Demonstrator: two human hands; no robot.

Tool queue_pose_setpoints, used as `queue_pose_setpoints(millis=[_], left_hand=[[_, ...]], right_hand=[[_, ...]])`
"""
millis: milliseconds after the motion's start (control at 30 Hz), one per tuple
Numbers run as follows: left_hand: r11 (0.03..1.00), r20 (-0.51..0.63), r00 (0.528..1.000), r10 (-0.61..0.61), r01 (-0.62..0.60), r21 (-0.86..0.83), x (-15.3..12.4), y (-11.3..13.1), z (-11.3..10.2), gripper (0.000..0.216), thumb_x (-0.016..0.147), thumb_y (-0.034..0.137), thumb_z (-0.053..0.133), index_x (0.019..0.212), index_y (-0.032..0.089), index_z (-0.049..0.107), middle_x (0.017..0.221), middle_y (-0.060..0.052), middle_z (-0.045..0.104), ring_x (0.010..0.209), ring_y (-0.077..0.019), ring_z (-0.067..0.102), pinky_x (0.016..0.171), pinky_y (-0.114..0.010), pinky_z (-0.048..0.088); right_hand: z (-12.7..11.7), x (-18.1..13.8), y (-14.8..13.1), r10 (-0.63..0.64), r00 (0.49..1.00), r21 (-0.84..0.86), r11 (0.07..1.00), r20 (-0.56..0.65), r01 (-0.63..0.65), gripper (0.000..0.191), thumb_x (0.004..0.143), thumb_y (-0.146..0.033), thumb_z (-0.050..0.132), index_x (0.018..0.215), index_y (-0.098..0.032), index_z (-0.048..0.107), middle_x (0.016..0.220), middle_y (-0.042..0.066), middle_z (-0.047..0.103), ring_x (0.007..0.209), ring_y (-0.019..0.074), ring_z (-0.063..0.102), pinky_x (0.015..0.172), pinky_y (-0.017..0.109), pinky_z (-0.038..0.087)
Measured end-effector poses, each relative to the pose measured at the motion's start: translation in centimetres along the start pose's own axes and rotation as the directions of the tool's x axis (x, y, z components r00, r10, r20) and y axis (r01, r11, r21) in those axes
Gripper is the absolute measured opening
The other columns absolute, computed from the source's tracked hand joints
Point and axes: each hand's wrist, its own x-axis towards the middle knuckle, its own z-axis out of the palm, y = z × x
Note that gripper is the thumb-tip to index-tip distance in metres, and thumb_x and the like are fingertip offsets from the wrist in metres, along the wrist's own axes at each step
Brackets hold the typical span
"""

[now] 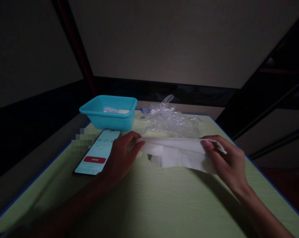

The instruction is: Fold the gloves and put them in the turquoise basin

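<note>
The left hand [121, 157] and right hand [227, 160] pinch opposite ends of a thin white papery sheet [180, 153] between their fingers [138, 147], above the pale green, blue-edged table [154, 205], where an uneven outward pull could tear it.

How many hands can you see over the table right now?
2: the left hand pinches the white sheet at its left end, and the right hand grips its right end.
</note>
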Motion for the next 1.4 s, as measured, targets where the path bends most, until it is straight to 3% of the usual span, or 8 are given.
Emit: queue_pose_setpoints(millis=[200, 333, 533, 867, 1033, 1167, 1300, 1400], left_hand=[[0.982, 0.106, 0.987, -0.120, 0.133, -0.134, 0.2, 0.4, -0.2, 0.011, 0.073, 0.029, 0.054, 0.068, 0.019, 0.052, 0.064, 0.003, 0.057, 0.062, -0.0157, 0.054, 0.057, -0.025, 0.040], [0.997, 0.125, 0.991, -0.041, 0.049, -0.062, -0.2, 0.1, -0.2, 0.009, 0.078, 0.026, 0.053, 0.072, 0.020, 0.053, 0.065, 0.004, 0.056, 0.062, -0.0142, 0.052, 0.059, -0.024, 0.038], [0.995, 0.195, 0.979, 0.062, -0.046, -0.085, -0.4, 0.2, -0.1, 0.006, 0.080, 0.023, 0.053, 0.075, 0.019, 0.053, 0.066, 0.004, 0.053, 0.061, -0.0125, 0.048, 0.057, -0.022, 0.036], [0.960, 0.324, 0.943, -0.071, 0.152, -0.235, -0.1, 1.2, -0.4, 0.011, 0.073, 0.029, 0.052, 0.069, 0.020, 0.048, 0.058, 0.006, 0.046, 0.054, -0.0121, 0.045, 0.048, -0.020, 0.033], [0.968, 0.375, 0.925, -0.057, 0.143, -0.205, 0.1, 1.1, -0.4, 0.008, 0.072, 0.028, 0.053, 0.072, 0.020, 0.050, 0.062, 0.005, 0.052, 0.057, -0.0135, 0.048, 0.051, -0.021, 0.035], [0.964, 0.453, 0.886, -0.103, 0.201, -0.175, 0.5, 0.3, -0.4, 0.011, 0.071, 0.029, 0.051, 0.075, 0.019, 0.054, 0.065, 0.003, 0.054, 0.058, -0.0142, 0.048, 0.050, -0.022, 0.035], [0.969, 0.563, 0.811, -0.161, 0.239, -0.067, 1.0, -0.2, -0.7, 0.018, 0.070, 0.033, 0.049, 0.059, 0.019, 0.049, 0.054, 0.005, 0.043, 0.053, -0.0136, 0.043, 0.046, -0.023, 0.030], [0.972, 0.535, 0.829, -0.161, 0.228, -0.062, 0.9, -0.2, -0.7, 0.019, 0.071, 0.036, 0.046, 0.062, 0.020, 0.048, 0.060, 0.003, 0.049, 0.059, -0.0162, 0.049, 0.052, -0.026, 0.037]], right_hand=[[-0.5, 0.3, 0.2, 0.004, 1.000, -0.093, 0.996, 0.017, -0.003, 0.020, 0.087, -0.033, 0.049, 0.074, -0.021, 0.059, 0.056, -0.001, 0.056, 0.048, 0.0125, 0.050, 0.041, 0.021, 0.035], [-1.0, 0.4, 0.6, -0.123, 0.992, -0.265, 0.957, 0.014, 0.122, 0.021, 0.088, -0.032, 0.046, 0.077, -0.020, 0.059, 0.052, 0.000, 0.057, 0.037, 0.0115, 0.044, 0.039, 0.024, 0.033], [-1.6, 0.4, 1.2, -0.183, 0.983, -0.352, 0.921, -0.017, 0.165, 0.022, 0.089, -0.033, 0.044, 0.076, -0.023, 0.058, 0.054, 0.002, 0.060, 0.039, 0.0142, 0.049, 0.041, 0.027, 0.032], [-2.5, 0.6, 2.8, -0.405, 0.913, -0.443, 0.809, 0.055, 0.386, 0.012, 0.088, -0.022, 0.051, 0.081, -0.020, 0.061, 0.071, 0.006, 0.069, 0.056, 0.0172, 0.064, 0.046, 0.025, 0.038], [-2.5, 0.6, 2.8, -0.303, 0.950, -0.403, 0.862, 0.080, 0.309, 0.013, 0.087, -0.025, 0.050, 0.080, -0.022, 0.061, 0.072, 0.005, 0.069, 0.059, 0.0201, 0.065, 0.049, 0.027, 0.041], [-1.7, 0.8, 2.0, -0.150, 0.980, -0.243, 0.954, 0.127, 0.177, 0.016, 0.087, -0.029, 0.048, 0.080, -0.020, 0.059, 0.070, 0.005, 0.068, 0.052, 0.0167, 0.061, 0.046, 0.025, 0.043], [-0.9, 1.0, 1.5, -0.009, 0.963, -0.080, 0.996, 0.268, 0.031, 0.019, 0.088, -0.032, 0.046, 0.094, -0.018, 0.059, 0.082, 0.006, 0.068, 0.065, 0.0164, 0.064, 0.054, 0.023, 0.047], [-0.7, 1.0, 1.4, 0.055, 0.947, -0.019, 0.998, 0.315, -0.051, 0.025, 0.088, -0.033, 0.046, 0.107, -0.018, 0.054, 0.080, 0.004, 0.065, 0.062, 0.0146, 0.060, 0.052, 0.023, 0.046]])
